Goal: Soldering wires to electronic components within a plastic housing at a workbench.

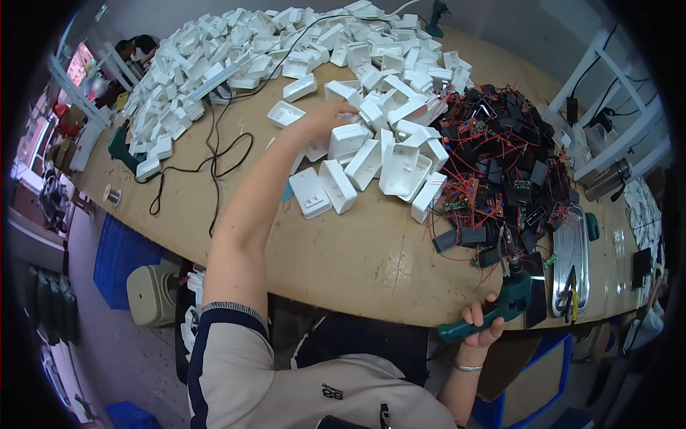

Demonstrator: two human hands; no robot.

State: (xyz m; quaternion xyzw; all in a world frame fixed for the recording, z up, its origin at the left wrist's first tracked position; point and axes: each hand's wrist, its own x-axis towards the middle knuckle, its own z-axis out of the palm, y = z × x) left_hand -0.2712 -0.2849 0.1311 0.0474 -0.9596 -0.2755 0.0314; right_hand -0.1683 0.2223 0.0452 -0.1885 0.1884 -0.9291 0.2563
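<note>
My left arm stretches across the table to a heap of white plastic box shells (402, 169). Bunched together, the fingers of my left hand (330, 119) close on the edge of one white plastic box (371, 113); the fingertips are partly hidden. At the table's near right edge, my right hand (484, 323) wraps round the handle of a green power drill (513, 294), whose dark nose points away from me. Just beyond that nose lies a tangled pile of black modules with red wires and small circuit boards (500, 164).
Many more white shells (236, 57) cover the far side. Black cable (214, 161) loops across the left, near another green power tool (123, 149) and a wire spool (111, 195). Right of the drill are a metal tray (572, 250) and yellow-handled pliers (572, 300). Another person (137, 48) is far left.
</note>
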